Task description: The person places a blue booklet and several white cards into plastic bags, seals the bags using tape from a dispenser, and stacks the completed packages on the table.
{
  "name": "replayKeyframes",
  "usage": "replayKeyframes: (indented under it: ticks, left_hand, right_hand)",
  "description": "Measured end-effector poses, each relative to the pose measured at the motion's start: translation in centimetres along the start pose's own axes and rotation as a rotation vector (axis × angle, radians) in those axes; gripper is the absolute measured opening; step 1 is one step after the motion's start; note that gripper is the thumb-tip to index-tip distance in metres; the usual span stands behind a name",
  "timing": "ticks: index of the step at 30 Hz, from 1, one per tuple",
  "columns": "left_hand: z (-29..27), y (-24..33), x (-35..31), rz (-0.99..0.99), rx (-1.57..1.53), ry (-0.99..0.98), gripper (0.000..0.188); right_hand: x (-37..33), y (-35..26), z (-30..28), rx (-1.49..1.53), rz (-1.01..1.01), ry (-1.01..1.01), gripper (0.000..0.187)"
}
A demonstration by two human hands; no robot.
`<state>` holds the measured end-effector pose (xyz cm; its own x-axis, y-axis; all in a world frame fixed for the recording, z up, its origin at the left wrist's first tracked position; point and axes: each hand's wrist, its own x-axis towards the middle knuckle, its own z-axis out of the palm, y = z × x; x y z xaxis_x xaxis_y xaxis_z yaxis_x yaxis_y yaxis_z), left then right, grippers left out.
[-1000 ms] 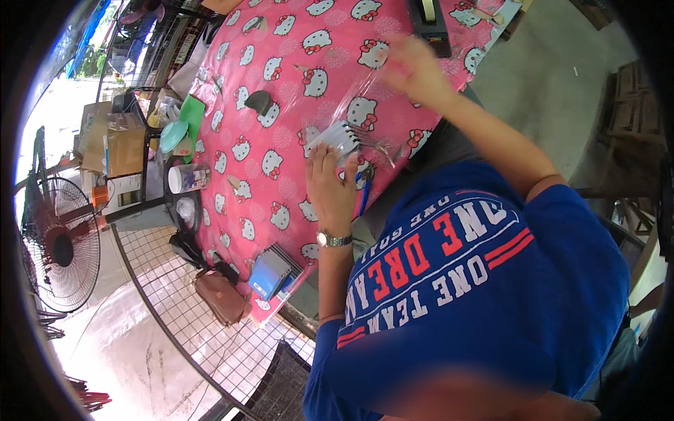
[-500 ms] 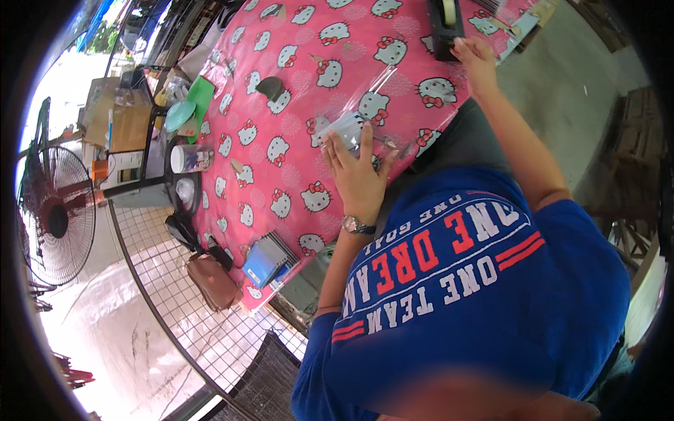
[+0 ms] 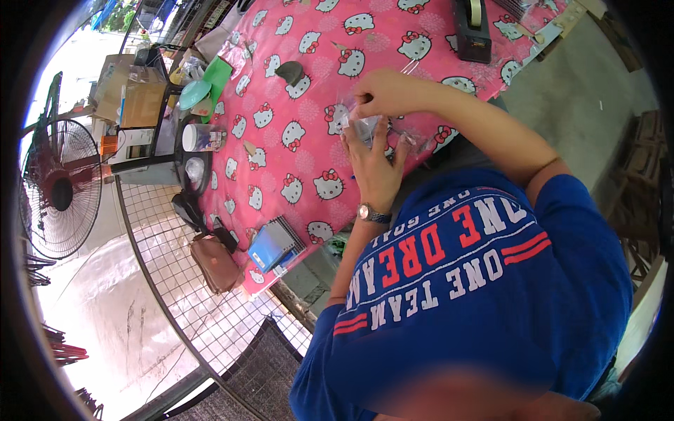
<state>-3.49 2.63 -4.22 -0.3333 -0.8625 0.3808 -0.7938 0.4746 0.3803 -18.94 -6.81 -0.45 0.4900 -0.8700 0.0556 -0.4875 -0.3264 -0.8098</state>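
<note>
A small clear plastic packet (image 3: 366,129) with greyish contents lies on the pink table, near its front edge. My left hand (image 3: 378,167), a watch on its wrist, rests over the packet with fingers spread, pressing it from the near side. Across the packet's far edge reaches my right hand (image 3: 387,92), its fingers bent and closed together. Whatever lies between those fingertips is too small to make out. To the right stands a black tape dispenser (image 3: 473,38) with a pale roll, apart from both hands. Crumpled clear plastic (image 3: 413,142) lies beside my left thumb.
A dark grey rounded piece (image 3: 290,72) lies further left on the table. Along the left edge are a clear jar (image 3: 203,137), a green sheet (image 3: 217,76), blue notebooks (image 3: 272,245) and a brown bag (image 3: 215,263). A standing fan (image 3: 62,193) is beyond.
My right hand has moved from the tape dispenser leftward to the packet. My left hand has stayed on the packet, its fingers a little more bent. The whole view has shifted slightly.
</note>
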Motion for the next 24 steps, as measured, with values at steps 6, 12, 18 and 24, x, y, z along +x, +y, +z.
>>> replayKeyframes:
  ticks: [6,12,18,24]
  left_hand:
    - [0.0,0.7,-0.1,-0.072,-0.027,0.023,0.049]
    - [-2.5,-0.5,0.1,-0.062,-0.138,-0.126,0.056]
    - [-4.0,-5.3,0.3,0.008,-0.303,-0.089,0.06]
    - [-3.0,-6.3,2.7,0.088,-0.254,-0.044,0.033]
  right_hand:
    - [1.2,0.8,0.6,-0.378,-0.03,-0.024,0.032]
    - [-1.0,3.6,0.4,-0.297,0.132,0.122,0.034]
    - [-6.0,1.2,3.1,-0.143,-0.393,0.35,0.028]
    - [-3.3,-0.8,4.2,-0.027,-0.493,0.465,0.016]
